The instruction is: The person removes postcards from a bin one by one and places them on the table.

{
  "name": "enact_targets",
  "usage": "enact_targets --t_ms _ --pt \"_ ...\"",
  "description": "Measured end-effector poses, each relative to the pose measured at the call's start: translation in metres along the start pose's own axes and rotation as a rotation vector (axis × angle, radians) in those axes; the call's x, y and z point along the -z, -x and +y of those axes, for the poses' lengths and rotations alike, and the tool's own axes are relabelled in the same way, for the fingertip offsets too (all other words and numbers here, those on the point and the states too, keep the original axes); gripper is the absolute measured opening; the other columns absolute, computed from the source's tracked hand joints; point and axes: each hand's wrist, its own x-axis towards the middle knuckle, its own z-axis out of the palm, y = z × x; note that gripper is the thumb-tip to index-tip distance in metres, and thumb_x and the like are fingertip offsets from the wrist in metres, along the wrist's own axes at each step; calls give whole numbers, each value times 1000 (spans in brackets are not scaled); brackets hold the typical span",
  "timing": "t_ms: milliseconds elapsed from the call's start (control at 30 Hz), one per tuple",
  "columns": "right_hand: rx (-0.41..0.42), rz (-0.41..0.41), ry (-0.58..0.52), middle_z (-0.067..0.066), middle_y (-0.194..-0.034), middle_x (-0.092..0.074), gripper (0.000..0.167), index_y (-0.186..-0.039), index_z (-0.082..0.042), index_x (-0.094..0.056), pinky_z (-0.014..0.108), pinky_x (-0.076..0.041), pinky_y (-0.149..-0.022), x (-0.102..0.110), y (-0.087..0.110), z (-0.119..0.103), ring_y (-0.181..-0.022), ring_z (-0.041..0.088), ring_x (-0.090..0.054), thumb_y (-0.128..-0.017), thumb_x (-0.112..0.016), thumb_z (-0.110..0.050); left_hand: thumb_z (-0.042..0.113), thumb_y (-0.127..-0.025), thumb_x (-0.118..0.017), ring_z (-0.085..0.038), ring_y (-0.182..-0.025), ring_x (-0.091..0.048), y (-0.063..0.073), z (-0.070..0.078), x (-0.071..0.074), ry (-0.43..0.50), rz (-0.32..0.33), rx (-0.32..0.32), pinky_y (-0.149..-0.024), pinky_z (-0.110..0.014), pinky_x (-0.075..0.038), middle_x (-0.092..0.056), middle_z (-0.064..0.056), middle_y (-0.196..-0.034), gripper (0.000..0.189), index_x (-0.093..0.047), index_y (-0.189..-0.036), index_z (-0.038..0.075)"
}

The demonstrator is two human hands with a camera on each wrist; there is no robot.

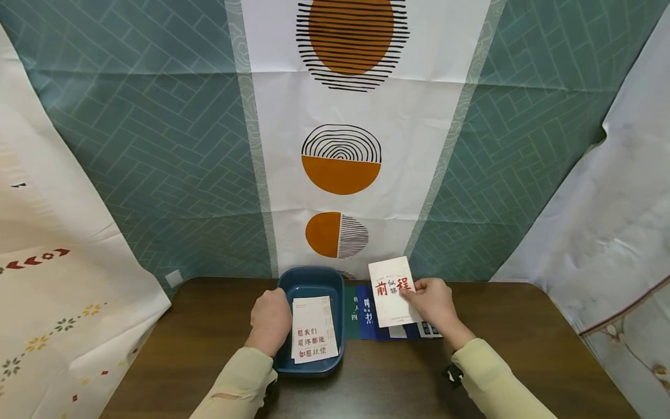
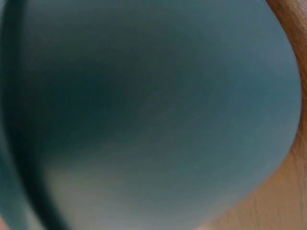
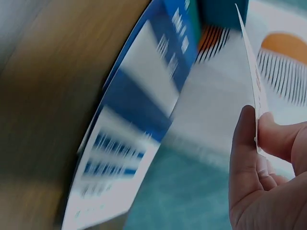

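So the person's right hand [image 1: 435, 301] had a white card [image 1: 391, 301] pinched between thumb and fingers, holding it by its right edge, with the thumb on the printed face. The card was held up above the table, to the left of that hand, and it sat between the two hands but a lot nearer the right one. Red and dark characters showed on its front. From the right wrist view it was seen nearly edge-on.

Just below it, on the table [image 1: 183, 349], was a row of overlapping cards: a green one [image 1: 352, 330] at the left end, right beside the tray, then blue ones [image 1: 368, 333] running off toward the right hand, partly hidden by the white card.

The left hand [image 1: 271, 320] was curled over the left rim of a dark blue tray [image 1: 310, 283], gripping it; the left wrist view was mostly the tray's side, so no good look at the fingertips there. Inside the tray lay some white cards [image 1: 313, 323] with red writing, stacked unevenly, just right of the left hand.
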Motion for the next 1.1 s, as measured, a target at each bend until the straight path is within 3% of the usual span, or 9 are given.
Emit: enact_targets --t_ms 267,500,733,1100 --pt "-140 27 101 12 -74 -66 35 -84 4 -68 27 -43 -44 39 -15 63 -57 16 -55 -79 -72 -30 0 -85 -58 -23 -55 -56 0 0 0 -19 -8 -7 -42 -40 -49 -67 -20 -81 13 -67 -93 -5" --pt "-189 4 136 13 -74 -64 39 -87 7 -66 29 -42 -45 59 -18 100 -62 21 -53 -79 -72 -30 1 -87 -56 -22 -54 -53 -2 4 2 -16 -5 -8 -40 -37 -45 -66 -18 -81 14 -68 -93 -4" --pt "-204 -41 162 15 -76 -64 40 -87 8 -67 29 -42 -47 58 -19 115 -67 24 -52 -77 -74 -31 1 -86 -58 -23 -51 -51 -1 2 -1 -23 -6 -4 -38 -35 -44 -65 -18 -76 13 -68 -92 -5" --pt "-231 -92 156 8 -70 -58 33 -79 1 -66 29 -40 -47 51 -26 117 -64 20 -50 -77 -74 -31 2 -85 -60 -23 -50 -52 -3 0 -4 -31 5 -2 -38 -36 -45 -66 -18 -77 12 -68 -91 -5"
